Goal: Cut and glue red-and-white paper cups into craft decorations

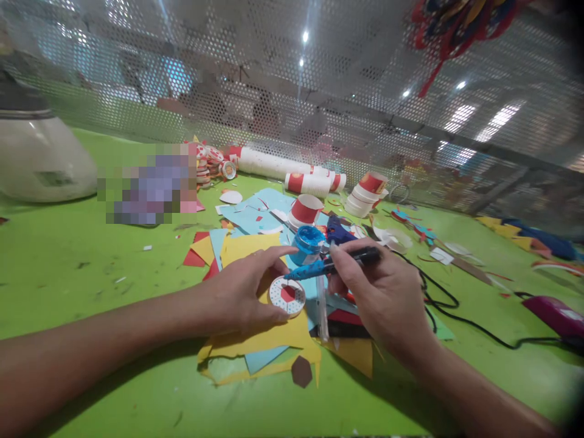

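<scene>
My left hand (255, 289) grips a small round white disc (295, 299) by its edge, thumb below and fingers above. The disc has a red hexagon in its middle and blue dots around it. Between the fingers of my right hand (376, 286) is a marker (314, 267) with a blue-smeared front end, its tip at the disc's upper edge. Just behind the marker stands an open jar of blue paint (308, 240). Yellow paper (278, 340) lies under my left hand, and a brown paper hexagon (302, 371) sits nearer to me.
Behind the jar are a red and white paper cup (306, 210), stacked cups (365, 194) and a long row of nested cups (274, 163). A black cord (483, 334) runs right to a magenta device (554, 316). A perforated metal screen (274, 91) borders the green table (150, 377).
</scene>
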Motion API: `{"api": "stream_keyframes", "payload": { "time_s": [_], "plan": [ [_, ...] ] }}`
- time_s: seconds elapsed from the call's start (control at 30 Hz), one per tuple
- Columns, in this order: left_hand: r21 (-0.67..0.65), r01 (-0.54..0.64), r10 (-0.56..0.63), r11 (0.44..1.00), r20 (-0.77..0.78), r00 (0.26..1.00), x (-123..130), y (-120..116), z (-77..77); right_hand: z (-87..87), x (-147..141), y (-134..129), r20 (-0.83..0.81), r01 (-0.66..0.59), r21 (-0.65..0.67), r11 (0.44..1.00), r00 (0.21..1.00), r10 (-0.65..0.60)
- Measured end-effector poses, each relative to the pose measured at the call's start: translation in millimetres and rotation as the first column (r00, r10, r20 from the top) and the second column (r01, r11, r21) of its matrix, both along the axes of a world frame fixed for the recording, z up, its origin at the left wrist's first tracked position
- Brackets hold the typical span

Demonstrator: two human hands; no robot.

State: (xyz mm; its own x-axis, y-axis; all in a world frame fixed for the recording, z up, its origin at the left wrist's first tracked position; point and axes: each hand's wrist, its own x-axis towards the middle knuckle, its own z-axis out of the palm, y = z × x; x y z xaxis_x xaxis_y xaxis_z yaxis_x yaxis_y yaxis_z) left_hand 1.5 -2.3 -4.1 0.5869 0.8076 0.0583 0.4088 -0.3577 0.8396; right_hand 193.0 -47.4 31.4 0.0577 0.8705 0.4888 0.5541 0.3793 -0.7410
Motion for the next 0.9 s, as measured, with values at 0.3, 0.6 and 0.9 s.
{"api": "stream_keyframes", "payload": {
  "time_s": [0.3, 0.6, 0.9],
  "plan": [
    [0.004, 0.019, -0.019, 1.000, 0.016, 1.000, -0.3, 1.5, -2.0, -4.9, -0.7, 2.0, 0.018, -0.022, -0.044, 0.999, 1.000, 0.023],
    [-0.022, 0.008, -0.007, 1.000, 0.066, 0.998, 1.4, -0.4, -2.0, -3.9, -1.1, 2.1, 0.068, -0.025, -0.038, 0.999, 0.997, 0.028],
    [-0.032, 0.016, -0.014, 0.999, 0.065, 0.998, 0.8, 0.7, -1.8, -4.2, -1.5, 2.1, 0.058, -0.021, -0.060, 0.998, 0.998, 0.024]
  ]
}}
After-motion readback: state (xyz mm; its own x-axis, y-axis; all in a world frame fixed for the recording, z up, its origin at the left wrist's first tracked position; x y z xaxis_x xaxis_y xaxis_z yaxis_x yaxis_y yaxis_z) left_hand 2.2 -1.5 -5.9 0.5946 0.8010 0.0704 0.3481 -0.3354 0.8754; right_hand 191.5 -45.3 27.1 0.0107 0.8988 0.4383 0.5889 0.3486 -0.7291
